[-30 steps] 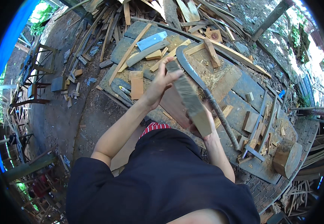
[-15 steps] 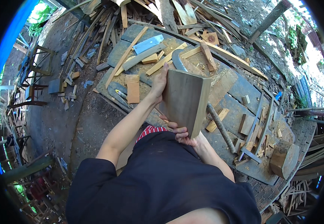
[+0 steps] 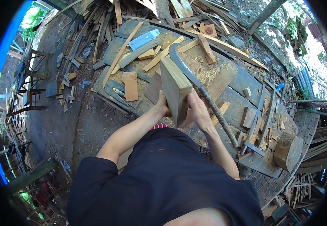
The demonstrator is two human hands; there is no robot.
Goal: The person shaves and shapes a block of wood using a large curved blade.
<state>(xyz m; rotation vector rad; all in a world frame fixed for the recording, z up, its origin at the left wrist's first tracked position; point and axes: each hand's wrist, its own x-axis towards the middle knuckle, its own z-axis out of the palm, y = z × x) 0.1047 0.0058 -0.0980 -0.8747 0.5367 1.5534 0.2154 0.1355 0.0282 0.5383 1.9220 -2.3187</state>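
Note:
Both of my hands hold a thick wooden block (image 3: 172, 88) upright in front of my body, its narrow edge facing up toward me. My left hand (image 3: 163, 104) grips its left side near the lower end. On the right side, my right hand (image 3: 199, 110) lies against it with the fingers partly hidden. Behind the block, a sickle (image 3: 184, 67) with a curved blade and a long dark handle lies across the worktable (image 3: 238, 86). A flat brown wood piece (image 3: 153, 89) shows on the table just left of the block.
Left on the table are an orange-brown wood block (image 3: 131, 90), a blue-painted piece (image 3: 144, 39) and several strips. A frame of bars (image 3: 263, 115) and a chunky wood block (image 3: 287, 151) sit at the right. A scrap wood pile (image 3: 103, 32) lies beyond the far edge.
The wooden block has turned from its broad face to its narrow edge. My right hand has moved up from underneath to the block's right side. More of the sickle now shows.

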